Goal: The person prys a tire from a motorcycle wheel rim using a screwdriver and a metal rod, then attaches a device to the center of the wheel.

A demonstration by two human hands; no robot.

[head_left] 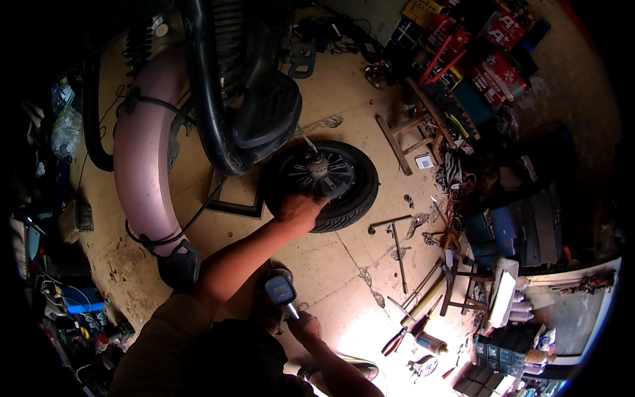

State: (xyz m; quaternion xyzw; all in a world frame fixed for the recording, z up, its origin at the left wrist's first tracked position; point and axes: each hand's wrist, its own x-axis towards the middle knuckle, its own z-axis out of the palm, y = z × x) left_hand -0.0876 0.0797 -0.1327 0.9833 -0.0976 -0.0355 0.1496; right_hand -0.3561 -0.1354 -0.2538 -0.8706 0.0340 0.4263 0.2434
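A wheel [354, 202] with a black tyre and a hub motor lies on the floor, its axle pointing up. My left hand [303, 210] reaches over and grips its near edge, the fingers partly hidden against the hub. Nearer to me, my right hand [305, 329] is closed round the silver handle of a hand-held tool with a blue gauge-like face [280, 290]; its exact kind does not show. The tool is apart from the wheel. A vehicle with a pinkish mudguard [142, 159] and a black frame tube [205, 99] stands at the left.
Right of the wheel lies a T-handle wrench [397, 255]. Pliers [395, 341], a spray can [431, 343] and other tools are scattered at the lower right. A wooden stand [413, 132] and stacked boxes [493, 76] line the right side. Bags and cables crowd the left edge.
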